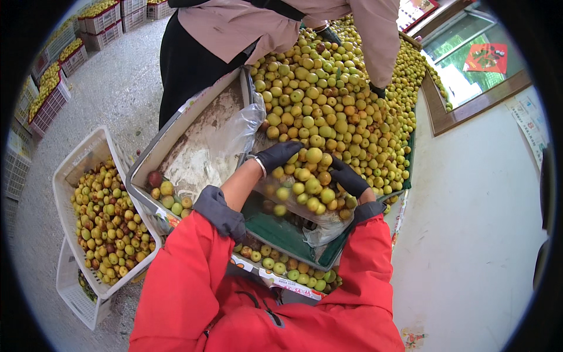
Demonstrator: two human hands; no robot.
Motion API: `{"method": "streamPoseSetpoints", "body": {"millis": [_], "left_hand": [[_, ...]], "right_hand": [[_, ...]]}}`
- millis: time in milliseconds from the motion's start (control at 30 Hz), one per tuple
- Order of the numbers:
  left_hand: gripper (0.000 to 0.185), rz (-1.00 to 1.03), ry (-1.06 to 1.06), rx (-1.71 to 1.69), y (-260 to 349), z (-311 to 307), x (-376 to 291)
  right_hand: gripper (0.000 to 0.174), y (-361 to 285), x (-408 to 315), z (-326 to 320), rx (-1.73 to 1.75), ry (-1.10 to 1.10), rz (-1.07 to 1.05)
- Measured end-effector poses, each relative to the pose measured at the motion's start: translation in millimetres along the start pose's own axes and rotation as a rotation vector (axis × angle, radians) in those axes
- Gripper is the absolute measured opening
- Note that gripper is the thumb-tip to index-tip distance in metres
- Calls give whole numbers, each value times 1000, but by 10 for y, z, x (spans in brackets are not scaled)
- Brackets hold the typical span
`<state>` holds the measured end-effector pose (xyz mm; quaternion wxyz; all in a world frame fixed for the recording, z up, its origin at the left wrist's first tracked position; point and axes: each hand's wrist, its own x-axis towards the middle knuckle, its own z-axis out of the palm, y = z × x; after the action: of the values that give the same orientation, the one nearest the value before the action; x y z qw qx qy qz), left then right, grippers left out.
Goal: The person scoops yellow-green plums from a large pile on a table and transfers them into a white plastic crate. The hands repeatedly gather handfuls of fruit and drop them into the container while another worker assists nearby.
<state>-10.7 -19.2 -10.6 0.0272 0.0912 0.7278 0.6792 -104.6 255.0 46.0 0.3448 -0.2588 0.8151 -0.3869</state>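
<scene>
In black gloves, my left hand and my right hand cup a cluster of yellow-green jujubes from both sides. The fingertips are partly hidden among the fruit. Below the left hand, a few jujubes look blurred over a sheet of clear plastic. Under that lies a green-lined tray. Past my hands rises a large heap of jujubes. Nearest my body, a printed cardboard box holds more jujubes, some of them browner.
A grey-rimmed tray at left holds a few jujubes in its near corner. Beside it, a white plastic crate of jujubes rests on another crate. A co-worker leans over the heap. Stacked crates stand at far left; a wall is at right.
</scene>
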Motion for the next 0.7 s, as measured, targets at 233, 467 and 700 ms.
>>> {"method": "streamPoseSetpoints", "body": {"millis": [233,467,700], "left_hand": [[44,-62,-53,37,-53,61,-16],[34,-164,392,-187,11,49,-9],[35,-96,480,227,-368,54,111]], "right_hand": [[76,-481,-216,199,63,-156,130],[48,-183,-719,-304,112,308,37],[40,699,-761,-458,-798,486,116]]}}
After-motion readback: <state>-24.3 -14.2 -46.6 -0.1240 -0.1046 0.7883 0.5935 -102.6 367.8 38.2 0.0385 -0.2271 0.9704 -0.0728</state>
